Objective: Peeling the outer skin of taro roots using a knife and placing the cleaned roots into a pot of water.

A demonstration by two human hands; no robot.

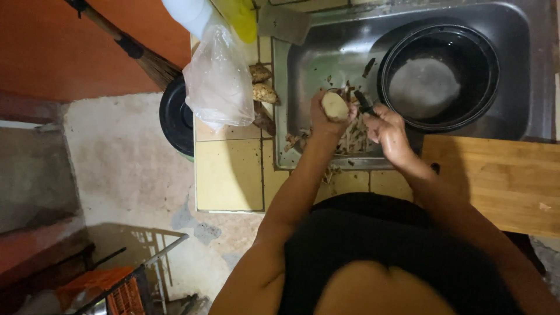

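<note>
You are gripping a pale peeled root [335, 106] in your left hand [324, 119] over the sink [303, 64], right hand [386, 129] closing around a dark-handled peeler [364, 102]; wet skin could slip, nicking fingers.

A dark-handled tool [364, 104] in the right hand [388, 131] shows only its handle; the working end is too blurred to tell. The left hand [324, 119] covers the near side of a pale peeled root [335, 105]. A clear plastic bag [219, 79] hides part of the unpeeled roots [263, 87] on the table [227, 175]. The broom [134, 49], white bottle [186, 13] and sink [525, 125] are cut off at the far edge.
</note>
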